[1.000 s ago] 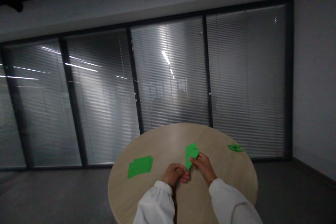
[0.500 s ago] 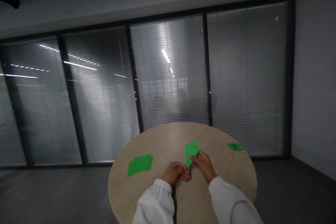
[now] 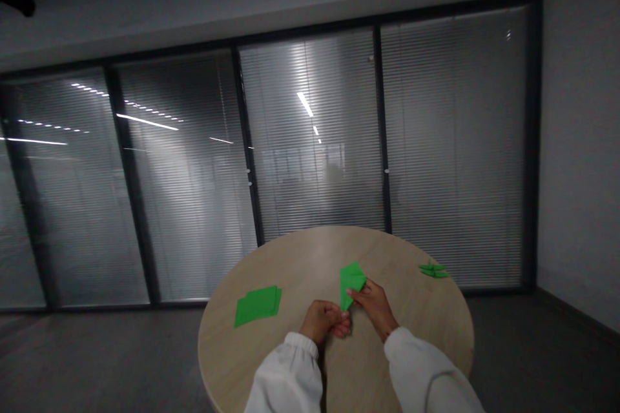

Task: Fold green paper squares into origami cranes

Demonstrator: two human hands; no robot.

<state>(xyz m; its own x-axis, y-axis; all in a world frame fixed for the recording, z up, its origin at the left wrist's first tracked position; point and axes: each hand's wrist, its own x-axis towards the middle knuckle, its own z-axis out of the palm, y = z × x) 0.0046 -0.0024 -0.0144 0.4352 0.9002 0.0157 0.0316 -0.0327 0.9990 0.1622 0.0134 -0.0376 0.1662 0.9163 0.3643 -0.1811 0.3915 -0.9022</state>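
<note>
I hold a partly folded green paper (image 3: pixel 351 281) above a round wooden table (image 3: pixel 300 258). My right hand (image 3: pixel 372 306) pinches the paper's right side between thumb and fingers. My left hand (image 3: pixel 323 321) is closed at the paper's lower tip, fingers curled against it. Both arms are in white sleeves and reach in from the bottom edge.
A small stack of flat green paper sheets (image 3: pixel 258 305) lies on the table's left side. A finished green folded figure (image 3: pixel 433 269) rests near the far right rim. Behind the table stand glass walls with closed blinds (image 3: pixel 310 161); dark floor surrounds it.
The hands and the green paper have hardly moved; the paper has shifted very slightly to the left. Grips are the same.
</note>
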